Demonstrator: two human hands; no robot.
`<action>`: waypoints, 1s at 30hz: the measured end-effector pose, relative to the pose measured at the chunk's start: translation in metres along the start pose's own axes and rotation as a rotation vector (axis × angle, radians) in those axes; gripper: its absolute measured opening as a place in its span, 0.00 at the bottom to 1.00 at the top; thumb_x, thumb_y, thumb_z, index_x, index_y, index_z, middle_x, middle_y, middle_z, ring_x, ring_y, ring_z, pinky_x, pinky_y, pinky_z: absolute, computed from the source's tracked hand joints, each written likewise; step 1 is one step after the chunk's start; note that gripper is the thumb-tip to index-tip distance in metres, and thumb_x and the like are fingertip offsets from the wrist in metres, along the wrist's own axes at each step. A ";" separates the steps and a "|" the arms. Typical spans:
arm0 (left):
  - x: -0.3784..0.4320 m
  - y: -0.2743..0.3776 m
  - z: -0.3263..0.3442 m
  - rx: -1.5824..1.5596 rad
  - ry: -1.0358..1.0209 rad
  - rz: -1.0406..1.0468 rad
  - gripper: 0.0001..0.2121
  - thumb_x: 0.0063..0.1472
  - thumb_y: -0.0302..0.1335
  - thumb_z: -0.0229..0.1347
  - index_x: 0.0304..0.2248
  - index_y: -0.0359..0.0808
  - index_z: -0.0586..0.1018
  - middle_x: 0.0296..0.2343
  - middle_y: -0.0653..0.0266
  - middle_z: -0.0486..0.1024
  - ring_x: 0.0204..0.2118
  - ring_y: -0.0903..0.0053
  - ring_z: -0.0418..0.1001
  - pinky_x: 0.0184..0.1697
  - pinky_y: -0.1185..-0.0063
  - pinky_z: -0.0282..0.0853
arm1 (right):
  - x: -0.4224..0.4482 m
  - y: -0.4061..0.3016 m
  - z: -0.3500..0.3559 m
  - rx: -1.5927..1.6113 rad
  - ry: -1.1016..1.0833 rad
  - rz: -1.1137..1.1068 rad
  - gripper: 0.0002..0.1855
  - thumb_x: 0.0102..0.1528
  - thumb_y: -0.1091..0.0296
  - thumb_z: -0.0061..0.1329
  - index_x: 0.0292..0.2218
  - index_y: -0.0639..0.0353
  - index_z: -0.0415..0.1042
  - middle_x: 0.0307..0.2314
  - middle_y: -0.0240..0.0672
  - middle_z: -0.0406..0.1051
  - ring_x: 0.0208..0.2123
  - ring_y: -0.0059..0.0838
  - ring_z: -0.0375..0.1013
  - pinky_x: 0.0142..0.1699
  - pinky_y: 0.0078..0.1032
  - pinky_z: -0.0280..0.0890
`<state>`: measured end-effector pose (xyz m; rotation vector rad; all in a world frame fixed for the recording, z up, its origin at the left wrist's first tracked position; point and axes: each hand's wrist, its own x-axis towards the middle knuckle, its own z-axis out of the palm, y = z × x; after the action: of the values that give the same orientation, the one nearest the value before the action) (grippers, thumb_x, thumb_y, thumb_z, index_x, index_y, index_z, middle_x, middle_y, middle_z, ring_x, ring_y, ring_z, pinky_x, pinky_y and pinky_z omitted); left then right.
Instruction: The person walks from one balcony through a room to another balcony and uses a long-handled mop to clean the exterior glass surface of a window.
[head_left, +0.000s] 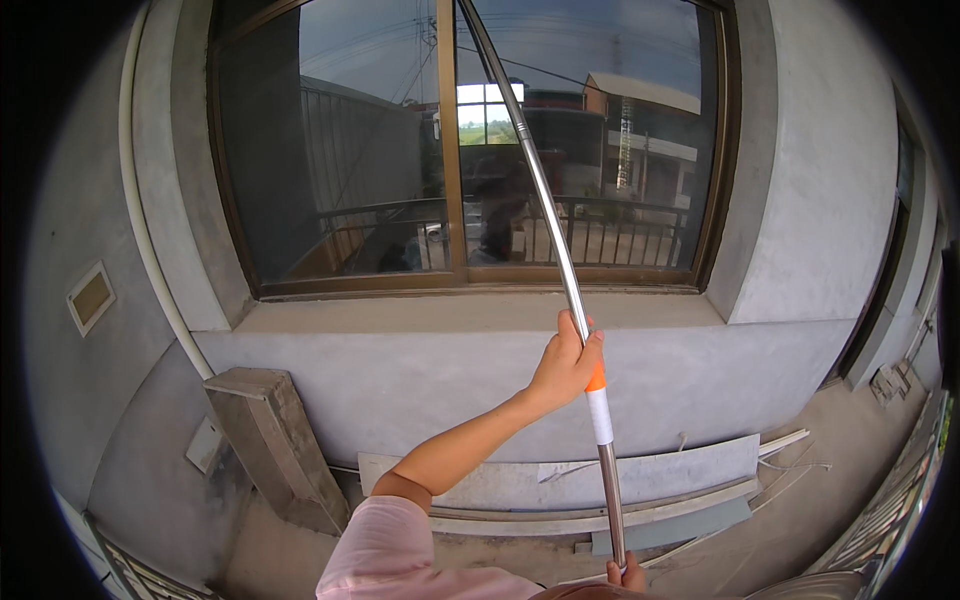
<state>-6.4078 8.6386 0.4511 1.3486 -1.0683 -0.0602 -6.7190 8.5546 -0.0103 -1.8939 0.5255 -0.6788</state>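
Observation:
A long metal telescopic pole (552, 202) slants up in front of the sliding window (360, 150), and its top end runs out of view. My left hand (566, 356) grips the pole just above an orange and white band (598, 412). Lower down, at the bottom edge of the picture, my right hand (628, 574) is closed around the pole's bottom part. The window has a brown frame (450, 279). Its dark glass reflects a railing, buildings and overhead wires.
A concrete sill (480, 313) runs below the window. A trough-like box (277, 442) leans at the left wall beside a white pipe (154, 247). Long boards (652, 472) lie along the wall's foot. A railing (885, 510) curves along the right.

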 end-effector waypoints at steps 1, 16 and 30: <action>-0.003 -0.006 -0.007 0.009 0.012 0.009 0.11 0.63 0.28 0.43 0.39 0.31 0.57 0.18 0.58 0.69 0.20 0.71 0.70 0.25 0.75 0.65 | 0.002 -0.008 -0.001 -0.066 -0.054 -0.007 0.18 0.56 0.57 0.47 0.42 0.61 0.67 0.16 0.42 0.68 0.18 0.37 0.69 0.23 0.34 0.62; 0.005 -0.049 -0.230 0.002 0.204 0.073 0.06 0.63 0.25 0.39 0.36 0.33 0.55 0.19 0.60 0.66 0.16 0.75 0.70 0.20 0.78 0.66 | 0.118 -0.215 0.136 -0.292 -0.252 -0.070 0.17 0.54 0.56 0.48 0.34 0.62 0.62 0.15 0.51 0.68 0.20 0.55 0.69 0.23 0.43 0.62; 0.022 -0.017 -0.449 0.045 0.593 0.052 0.07 0.63 0.30 0.40 0.34 0.35 0.60 0.16 0.61 0.66 0.10 0.73 0.65 0.13 0.77 0.68 | 0.193 -0.365 0.282 -0.374 -0.338 -0.371 0.20 0.55 0.51 0.46 0.33 0.62 0.63 0.12 0.44 0.67 0.16 0.48 0.69 0.20 0.39 0.62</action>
<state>-6.0975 8.9571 0.5172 1.2638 -0.6013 0.3835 -6.3668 8.7660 0.2749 -2.4340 0.0830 -0.4983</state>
